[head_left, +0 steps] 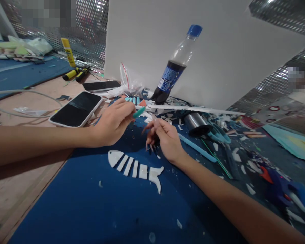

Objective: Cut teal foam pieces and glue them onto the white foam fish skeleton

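My left hand (114,120) is closed, its fingertips pinching a teal pointed piece (139,112) above the blue mat (91,210). To its right, my right hand (167,139) hovers with loosely bent fingers apart; they look slightly blurred and nothing shows between them. Below both hands lies a white fish shape cut into separate segments, with a head (115,158) at the left, several body strips (128,166) and a forked tail (155,174) at the right. A small hole marks the head. Behind my hands, white scraps (171,117) and a long white strip (193,108) lie about.
A cola bottle (174,73) stands behind the scraps. At left are a white-cased phone (77,109), a dark phone (101,86), yellow-black cutters (71,74) and a glue stick (68,52). Rightward lie a wire spool (197,122), a light-blue strip (198,148) and a glue gun (282,189).
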The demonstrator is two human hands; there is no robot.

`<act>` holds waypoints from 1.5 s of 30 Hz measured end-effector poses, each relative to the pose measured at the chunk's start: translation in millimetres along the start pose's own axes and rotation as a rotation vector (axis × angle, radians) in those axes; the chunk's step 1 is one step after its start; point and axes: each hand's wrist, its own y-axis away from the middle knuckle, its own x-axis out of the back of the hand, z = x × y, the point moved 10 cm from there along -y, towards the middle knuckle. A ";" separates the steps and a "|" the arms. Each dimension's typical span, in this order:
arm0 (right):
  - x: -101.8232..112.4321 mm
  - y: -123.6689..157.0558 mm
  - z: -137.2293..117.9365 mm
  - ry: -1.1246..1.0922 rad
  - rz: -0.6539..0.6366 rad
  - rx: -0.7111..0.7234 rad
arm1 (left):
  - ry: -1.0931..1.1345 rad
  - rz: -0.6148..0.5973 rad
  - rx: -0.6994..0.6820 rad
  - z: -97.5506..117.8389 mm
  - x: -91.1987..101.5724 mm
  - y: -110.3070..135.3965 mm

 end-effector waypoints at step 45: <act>-11.7 2.6 -7.7 -0.015 -0.138 0.041 | -0.109 -0.056 -0.289 28.8 -11.1 3.1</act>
